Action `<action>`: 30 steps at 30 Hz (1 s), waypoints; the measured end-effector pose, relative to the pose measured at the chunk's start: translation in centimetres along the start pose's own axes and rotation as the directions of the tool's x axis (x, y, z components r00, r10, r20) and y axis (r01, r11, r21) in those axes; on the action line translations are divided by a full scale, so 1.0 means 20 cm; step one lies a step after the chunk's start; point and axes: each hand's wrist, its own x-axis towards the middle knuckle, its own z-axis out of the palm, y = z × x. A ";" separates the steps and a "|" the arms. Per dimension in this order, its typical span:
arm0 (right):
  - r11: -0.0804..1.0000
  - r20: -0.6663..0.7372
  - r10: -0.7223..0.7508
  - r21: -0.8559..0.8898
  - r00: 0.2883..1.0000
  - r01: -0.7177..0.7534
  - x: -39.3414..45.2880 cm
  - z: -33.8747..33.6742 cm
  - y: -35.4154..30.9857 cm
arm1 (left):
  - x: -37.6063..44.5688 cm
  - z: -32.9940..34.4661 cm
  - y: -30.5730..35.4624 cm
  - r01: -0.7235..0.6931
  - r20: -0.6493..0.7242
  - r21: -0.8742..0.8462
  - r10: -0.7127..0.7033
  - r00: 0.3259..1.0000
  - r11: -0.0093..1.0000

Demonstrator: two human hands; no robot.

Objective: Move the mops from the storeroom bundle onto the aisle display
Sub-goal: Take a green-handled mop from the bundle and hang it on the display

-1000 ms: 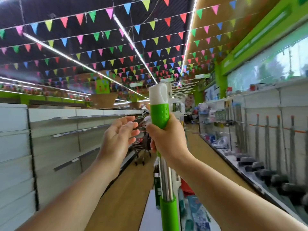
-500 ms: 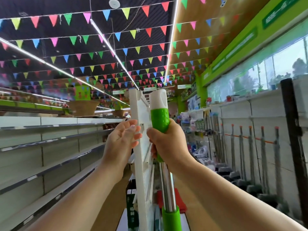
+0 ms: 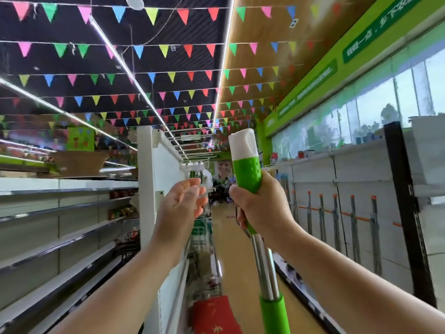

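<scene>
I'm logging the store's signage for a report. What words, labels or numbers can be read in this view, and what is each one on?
Green wall band, large white sign: Chinese characters, too blurred to read with confidence.
Smaller white signs lower on the same band: too small and blurred.
Hanging aisle sign: blurred, unreadable.
Red box on the floor: a pale mark, unreadable.
Mop handle in the right hand: no text visible.

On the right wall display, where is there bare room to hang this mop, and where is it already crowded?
The right hand grips the mop; the left hand is open. Orange-capped mops crowd the lower wall panel from the aisle's far end to the black post. The panel above them, under the top shelf, looks bare. The left shelves look mostly bare.
</scene>
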 end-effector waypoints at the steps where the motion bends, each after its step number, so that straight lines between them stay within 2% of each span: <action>1: 1.000 -0.004 -0.007 -0.015 1.000 0.007 0.06 -0.01 0.04 | 0.06 0.03 -0.04 -0.005 0.000 0.006 0.005 1.000 1.000; 8: 0.998 -0.033 -0.068 -0.020 0.997 0.067 0.51 -0.08 0.36 | 0.45 0.26 -0.28 -0.046 -0.051 0.060 0.049 0.997 0.997; 17: 0.981 0.116 -0.095 0.180 0.989 0.074 1.02 -0.14 0.77 | 0.81 0.54 -0.54 -0.099 -0.216 0.176 0.137 0.967 0.979; 30: 0.927 0.242 -0.087 0.375 0.966 -0.010 1.51 0.02 1.14 | 1.24 0.62 -0.85 -0.157 -0.221 0.308 0.231 0.947 0.938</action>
